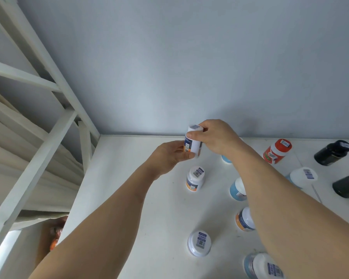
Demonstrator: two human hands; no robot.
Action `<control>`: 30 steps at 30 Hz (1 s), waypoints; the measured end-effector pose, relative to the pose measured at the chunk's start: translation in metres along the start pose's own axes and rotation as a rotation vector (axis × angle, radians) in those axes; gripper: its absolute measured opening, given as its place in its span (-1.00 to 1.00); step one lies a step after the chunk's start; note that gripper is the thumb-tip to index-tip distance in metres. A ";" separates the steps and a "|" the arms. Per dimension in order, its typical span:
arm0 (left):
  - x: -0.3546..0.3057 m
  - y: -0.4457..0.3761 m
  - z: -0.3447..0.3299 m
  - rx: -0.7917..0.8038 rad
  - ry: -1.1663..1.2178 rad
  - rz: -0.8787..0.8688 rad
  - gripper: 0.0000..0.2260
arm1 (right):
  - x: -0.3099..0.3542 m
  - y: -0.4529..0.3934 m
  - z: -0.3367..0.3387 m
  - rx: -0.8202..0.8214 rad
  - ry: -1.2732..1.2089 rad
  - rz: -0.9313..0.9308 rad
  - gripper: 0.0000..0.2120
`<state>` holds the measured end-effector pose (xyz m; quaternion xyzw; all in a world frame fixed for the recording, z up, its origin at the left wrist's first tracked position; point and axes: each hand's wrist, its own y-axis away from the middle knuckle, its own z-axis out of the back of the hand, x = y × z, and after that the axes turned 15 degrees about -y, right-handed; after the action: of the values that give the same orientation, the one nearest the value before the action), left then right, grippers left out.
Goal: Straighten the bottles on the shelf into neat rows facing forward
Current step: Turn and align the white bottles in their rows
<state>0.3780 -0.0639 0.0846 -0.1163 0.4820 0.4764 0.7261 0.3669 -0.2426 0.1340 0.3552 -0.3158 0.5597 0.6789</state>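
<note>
Up near the back wall [189,67], both hands hold one white bottle [193,142] above the shelf [139,198]: the right hand [218,137] curls round its flat cap, the left hand [167,156] grips its labelled side. Smooth round plastic bottles stand scattered beneath it, one red [276,151], two black [332,152], on matte white board.

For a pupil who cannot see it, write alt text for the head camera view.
Both hands hold one white bottle upright above a white shelf: the left hand grips its base, the right hand its cap end. Other white-capped bottles, a red bottle and two black bottles stand scattered around.
</note>
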 end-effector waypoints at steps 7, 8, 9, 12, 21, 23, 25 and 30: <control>0.000 -0.001 0.006 0.035 0.060 0.000 -0.69 | 0.006 0.000 -0.001 -0.024 0.019 -0.002 -0.58; 0.001 -0.002 0.005 0.025 0.062 0.000 -0.69 | 0.006 0.000 -0.001 -0.026 0.020 0.000 -0.59; 0.001 -0.004 0.005 0.008 0.058 0.001 -0.68 | 0.006 0.000 -0.001 -0.029 0.016 0.002 -0.61; 0.007 -0.014 0.000 -0.123 -0.114 0.032 -0.59 | 0.000 -0.002 -0.003 -0.049 -0.034 0.014 -0.67; 0.012 -0.016 -0.010 -0.200 -0.856 -0.008 -0.56 | -0.033 -0.006 -0.026 -0.072 -0.076 -0.092 -0.74; 0.011 -0.015 -0.012 -0.205 -0.877 -0.031 -0.61 | -0.038 -0.006 -0.031 -0.056 -0.075 -0.103 -0.73; 0.011 -0.015 -0.013 -0.205 -0.876 -0.041 -0.63 | -0.040 -0.006 -0.033 -0.044 -0.079 -0.107 -0.72; 0.006 -0.010 -0.015 -0.266 -0.960 -0.088 -0.67 | -0.035 -0.007 -0.028 -0.016 0.001 -0.054 -0.75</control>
<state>0.3780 -0.0747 0.0690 0.0043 0.0231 0.5025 0.8643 0.3684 -0.2390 0.0894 0.3579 -0.3101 0.5388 0.6967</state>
